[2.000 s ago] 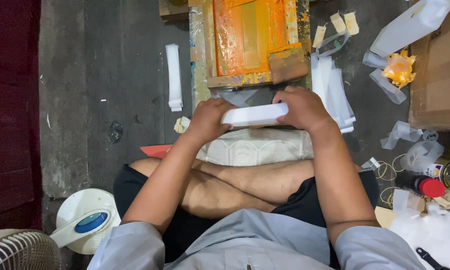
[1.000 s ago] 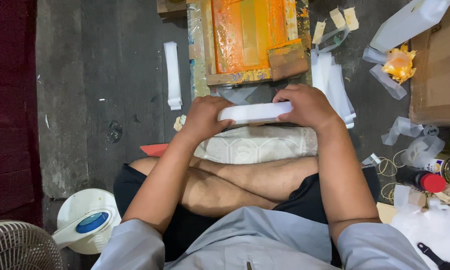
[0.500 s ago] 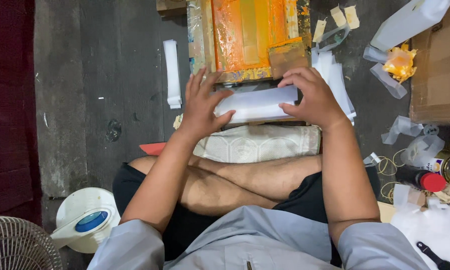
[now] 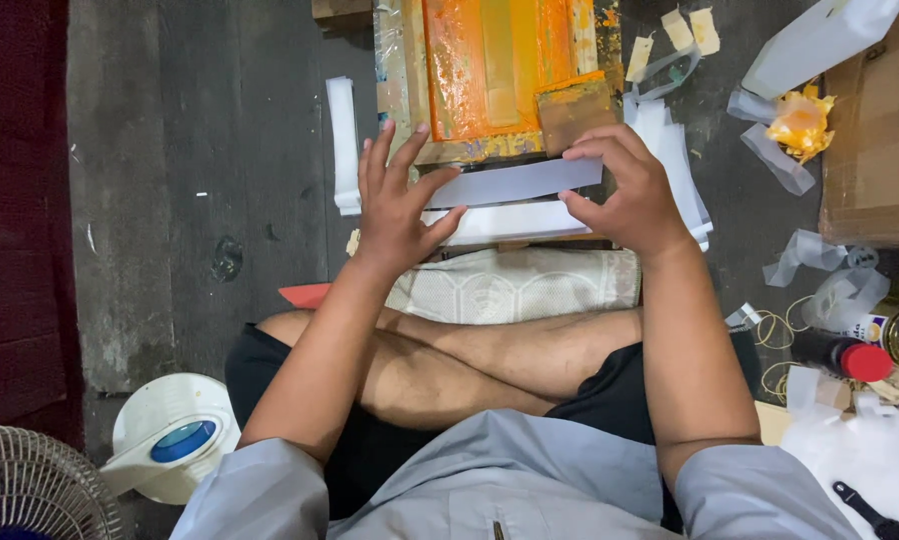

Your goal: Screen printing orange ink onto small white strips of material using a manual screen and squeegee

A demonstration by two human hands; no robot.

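A person sits cross-legged on a dark floor, seen from above, holding a long white strip (image 4: 518,183) between both hands. The right hand (image 4: 625,190) pinches the strip's right end, thumb underneath and fingers curled over the top edge. The left hand (image 4: 395,205) lies flat with fingers spread wide, its thumb and palm pressing the strip's left end rather than closing round it. The strip runs left to right across the view, its right end tilted slightly away from the person, and it hovers just above a stack of white sheets (image 4: 530,222) lying the same way. Just beyond the hands sits a wooden printing frame (image 4: 490,70) with a mesh smeared in orange ink, and a small orange-stained scraper (image 4: 575,110) rests at its near right corner. As a judgement, the strip seems to be mid-placement: lifted and lined up, but not yet laid under the frame, and no fresh print shows on it. A folded pale cloth (image 4: 515,285) lies between the stack and the person's shins. More white strips (image 4: 345,140) lie left of the frame, and a white fan (image 4: 30,490) stands at bottom left.
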